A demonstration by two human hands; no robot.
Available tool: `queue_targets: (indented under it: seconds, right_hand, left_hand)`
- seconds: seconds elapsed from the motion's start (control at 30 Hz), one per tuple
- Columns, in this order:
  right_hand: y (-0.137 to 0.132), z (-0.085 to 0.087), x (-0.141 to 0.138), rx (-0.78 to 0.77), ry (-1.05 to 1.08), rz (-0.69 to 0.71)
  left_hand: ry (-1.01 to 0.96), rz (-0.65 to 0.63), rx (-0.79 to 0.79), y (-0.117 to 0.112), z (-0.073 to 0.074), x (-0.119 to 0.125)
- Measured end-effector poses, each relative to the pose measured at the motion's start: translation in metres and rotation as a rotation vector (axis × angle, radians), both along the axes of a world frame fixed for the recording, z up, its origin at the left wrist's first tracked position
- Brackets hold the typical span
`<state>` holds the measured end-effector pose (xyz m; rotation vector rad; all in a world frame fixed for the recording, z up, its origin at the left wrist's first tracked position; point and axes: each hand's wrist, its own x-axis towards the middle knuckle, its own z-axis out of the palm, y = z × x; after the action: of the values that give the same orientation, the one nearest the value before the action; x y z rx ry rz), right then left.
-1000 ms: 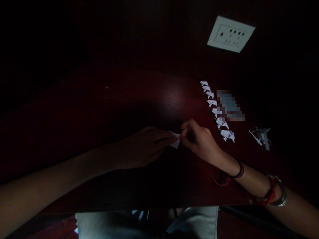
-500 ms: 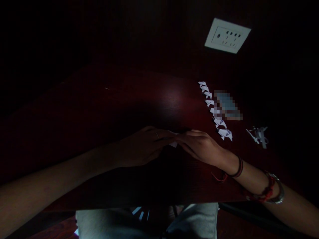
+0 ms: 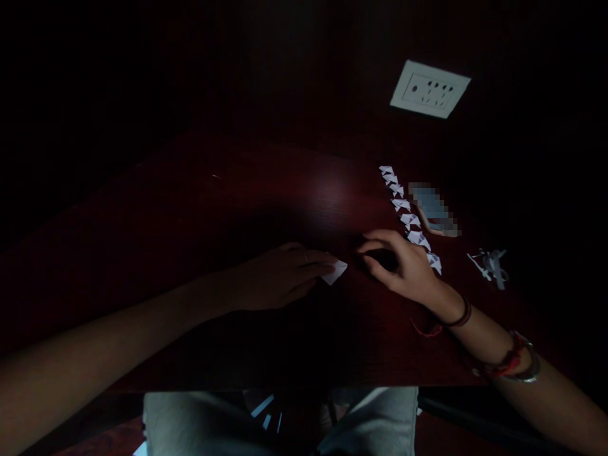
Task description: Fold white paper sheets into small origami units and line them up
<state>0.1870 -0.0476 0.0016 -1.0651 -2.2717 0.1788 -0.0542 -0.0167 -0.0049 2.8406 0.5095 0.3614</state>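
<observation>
A small folded piece of white paper (image 3: 335, 273) lies on the dark red table in front of me, coming to a point at its right end. My left hand (image 3: 280, 277) holds it down, the fingertips pressed over its left part, which is hidden. A ring shows on one finger. To the right of the paper, my right hand (image 3: 399, 265) is apart from it, thumb and fingers curved with a gap between them and nothing in it. Just behind that hand runs a row of several small folded paper figures (image 3: 401, 205); the nearest is partly covered by the hand.
Beside the row lies a phone (image 3: 433, 209), partly blurred out. Farther right is a small tangle of white strips or cord (image 3: 494, 267). A white socket plate (image 3: 430, 89) sits on the dark wall. The table's front edge (image 3: 285, 387) runs above my lap.
My right hand has let go of the folded paper and moved right, its fingers parting. My left hand stays on the paper, more of which now shows. The view has tilted slightly.
</observation>
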Motion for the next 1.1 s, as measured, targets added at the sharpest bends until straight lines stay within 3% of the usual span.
queue_targets:
  seconds: [0.2,0.43,0.57,0.93,1.1]
  right_hand:
    - [0.007,-0.001,-0.013,-0.208,-0.028,0.161]
    - [0.007,0.000,-0.013,-0.209,-0.062,0.160]
    - [0.007,0.001,-0.015,-0.165,-0.058,0.160]
    - [0.013,-0.002,-0.014,-0.184,-0.084,0.269]
    - [0.011,0.000,-0.018,-0.255,-0.025,0.181]
  left_hand:
    - [-0.153,0.044,-0.058,0.003,0.002,0.004]
    - [-0.029,0.009,0.184,-0.006,0.002,0.004]
    - [0.040,0.034,0.191,-0.009,0.004,0.003]
    - [-0.016,-0.081,0.104,0.006,0.002,0.000]
    - [0.072,-0.054,0.239,-0.001,0.005,0.000]
